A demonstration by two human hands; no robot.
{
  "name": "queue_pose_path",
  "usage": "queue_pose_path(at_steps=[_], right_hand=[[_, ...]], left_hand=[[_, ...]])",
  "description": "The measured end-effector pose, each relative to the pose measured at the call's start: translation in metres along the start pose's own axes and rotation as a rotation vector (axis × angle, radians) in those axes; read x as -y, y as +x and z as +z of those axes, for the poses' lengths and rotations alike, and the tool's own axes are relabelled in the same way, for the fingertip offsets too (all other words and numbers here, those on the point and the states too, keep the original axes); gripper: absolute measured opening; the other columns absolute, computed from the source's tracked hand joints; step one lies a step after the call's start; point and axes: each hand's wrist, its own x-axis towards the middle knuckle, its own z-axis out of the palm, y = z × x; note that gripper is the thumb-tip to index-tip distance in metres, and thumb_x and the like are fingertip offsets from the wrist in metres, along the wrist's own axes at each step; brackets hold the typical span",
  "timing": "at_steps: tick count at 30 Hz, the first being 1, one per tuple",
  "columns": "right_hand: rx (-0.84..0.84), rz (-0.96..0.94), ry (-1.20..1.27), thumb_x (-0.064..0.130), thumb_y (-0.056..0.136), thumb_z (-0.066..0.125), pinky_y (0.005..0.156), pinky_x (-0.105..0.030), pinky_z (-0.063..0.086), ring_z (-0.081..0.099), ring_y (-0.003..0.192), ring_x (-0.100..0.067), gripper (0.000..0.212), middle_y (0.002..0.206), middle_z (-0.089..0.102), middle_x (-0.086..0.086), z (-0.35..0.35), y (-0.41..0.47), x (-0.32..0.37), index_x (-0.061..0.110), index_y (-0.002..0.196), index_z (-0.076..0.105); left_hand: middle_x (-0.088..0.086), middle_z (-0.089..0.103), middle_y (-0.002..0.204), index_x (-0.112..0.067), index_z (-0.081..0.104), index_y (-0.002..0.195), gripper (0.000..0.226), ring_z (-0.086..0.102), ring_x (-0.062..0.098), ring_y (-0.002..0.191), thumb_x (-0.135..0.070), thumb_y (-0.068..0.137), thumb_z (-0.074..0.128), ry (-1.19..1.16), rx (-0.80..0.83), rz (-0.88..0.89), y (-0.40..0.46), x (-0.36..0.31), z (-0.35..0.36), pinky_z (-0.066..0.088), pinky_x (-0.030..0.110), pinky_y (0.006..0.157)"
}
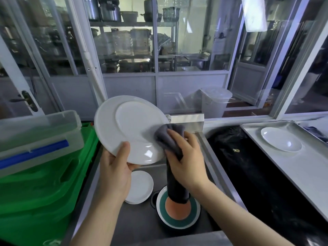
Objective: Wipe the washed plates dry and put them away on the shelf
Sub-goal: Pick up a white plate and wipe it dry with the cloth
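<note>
one large white plate (127,128) held up over the steel sink (124,222), tilted, underside facing the camera, rim running from upper left down to lower right. left hand (115,167) grips its near-left rim, thumb on the underside, fingers hidden behind. right hand (186,160) curled round a grey cloth (166,137), pressing it on the plate's right edge; the cloth's long tail hangs straight down to the sink. in the sink: a stack of small white plates (142,187), count unclear, partly hidden by the left hand, and one plate with orange centre and green ring (179,210), its top covered by the cloth tail. right side: one white dish (282,139) lying on a steel tray (301,173), with something black (248,166) between tray and sink, can't make out what. left: green crates (35,192), cut off by the frame, with a clear lidded box (39,135) on top. far behind glass: shelves with metal pots (110,13), blurred by reflections.
</note>
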Motion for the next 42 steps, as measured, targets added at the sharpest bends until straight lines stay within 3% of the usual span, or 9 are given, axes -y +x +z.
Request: queue_pose_path(at_steps=[4,11,14,21,24,28,34,37,42], right_hand=[[0.075,-0.110,-0.013,0.015,0.078,0.069,0.090,-0.035,0.048,0.058,0.103,-0.030,0.050,0.120,0.056,-0.010,0.004,-0.016,0.013,0.017,0.127,0.061],[0.110,0.059,-0.029,0.018,0.088,0.065,0.093,-0.027,0.043,0.055,0.112,-0.022,0.043,0.123,0.060,-0.001,0.000,0.004,-0.006,0.023,0.129,0.060],[0.065,0.051,-0.103,0.018,0.087,0.065,0.088,-0.026,0.042,0.055,0.110,-0.023,0.043,0.122,0.064,0.000,-0.003,0.018,-0.009,0.023,0.129,0.060],[0.031,0.314,0.317,0.031,0.083,0.059,0.075,-0.026,0.049,0.065,0.088,-0.006,0.021,0.090,0.071,0.015,0.004,0.017,0.001,0.029,0.103,0.065],[0.001,0.570,0.818,0.028,0.091,0.061,0.071,-0.031,0.056,0.070,0.093,-0.024,0.015,0.092,0.074,-0.002,0.004,0.020,0.005,0.016,0.097,0.068],[0.211,0.747,1.100,0.077,0.061,0.064,0.076,-0.031,0.057,0.068,0.104,-0.019,0.079,0.113,0.071,-0.004,0.001,0.026,0.007,0.024,0.119,0.065],[0.173,0.727,1.092,0.020,0.062,0.059,0.088,-0.050,0.051,0.064,0.105,-0.039,0.062,0.119,0.064,-0.023,0.001,0.024,-0.003,0.009,0.123,0.056],[0.085,0.769,1.098,0.016,0.058,0.053,0.087,-0.048,0.048,0.061,0.097,-0.037,0.065,0.109,0.064,-0.023,0.003,0.019,-0.008,0.003,0.121,0.055],[0.003,0.838,1.217,0.019,0.057,0.051,0.066,-0.036,0.056,0.069,0.074,-0.028,0.036,0.088,0.071,-0.011,0.001,0.011,-0.023,0.015,0.083,0.076]], left_hand=[[-0.001,0.073,0.102,-0.024,0.064,0.110,0.024,0.070,0.019,0.090,-0.008,0.094,0.056,-0.025,-0.011,0.003,0.003,0.008,-0.006,0.057,0.036,0.060],[-0.006,0.073,0.102,-0.040,0.068,0.103,0.029,0.068,0.018,0.098,-0.042,0.075,0.062,0.311,0.197,0.115,-0.006,0.018,-0.027,0.059,0.038,0.066],[-0.016,0.073,0.092,-0.043,0.069,0.097,0.025,0.067,0.000,0.086,-0.045,0.076,0.057,0.523,0.307,0.187,-0.014,0.018,-0.027,0.054,0.019,0.065],[-0.007,0.043,0.045,-0.022,0.045,0.061,0.034,0.043,0.011,0.044,-0.050,0.081,0.046,0.940,0.455,0.325,-0.014,0.017,-0.027,0.034,0.026,0.050],[0.004,0.053,0.050,-0.014,0.059,0.113,0.036,0.053,0.027,0.040,-0.035,0.087,0.044,1.246,0.546,0.655,-0.009,0.006,-0.022,0.046,0.034,0.040],[0.003,0.071,0.072,-0.026,0.033,0.139,0.082,0.053,0.026,0.029,-0.014,0.068,0.070,1.616,0.598,1.043,0.003,-0.004,-0.020,0.040,0.028,0.024],[0.017,0.073,0.093,-0.033,0.040,0.144,0.073,0.063,0.025,0.044,-0.008,0.075,0.038,1.835,0.625,1.244,0.009,-0.004,-0.026,0.043,0.027,0.032],[0.008,0.074,0.097,-0.034,0.043,0.140,0.061,0.067,0.019,0.055,-0.042,0.081,0.057,1.731,0.663,1.251,0.019,-0.001,-0.033,0.049,0.025,0.037],[-0.014,0.035,0.148,-0.032,0.024,0.149,0.086,0.038,0.015,0.137,-0.080,0.078,0.040,1.051,0.525,0.527,0.026,0.002,-0.048,0.038,0.035,0.106]])
